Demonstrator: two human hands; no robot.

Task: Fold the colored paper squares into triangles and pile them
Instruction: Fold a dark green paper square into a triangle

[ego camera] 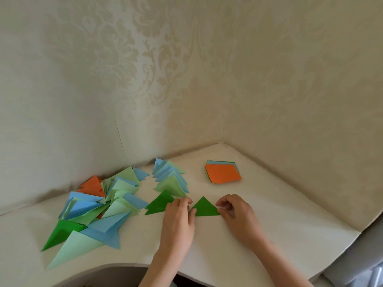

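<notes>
A dark green paper triangle [204, 208] lies flat on the white table between my hands. My left hand [179, 220] pinches its left corner with thumb and curled fingers. My right hand [238, 212] holds its right corner with bent fingers. Just left of it lies another dark green triangle [158, 204], partly under my left hand. Behind that stands a row of light green and blue folded triangles [171, 179]. A stack of unfolded squares [223, 172], orange on top, sits at the back right.
A big loose heap of folded triangles [97, 206] in blue, green and orange covers the table's left side. Patterned walls meet in a corner [222, 141] behind the table. The curved front edge of the table [116, 266] is close to me.
</notes>
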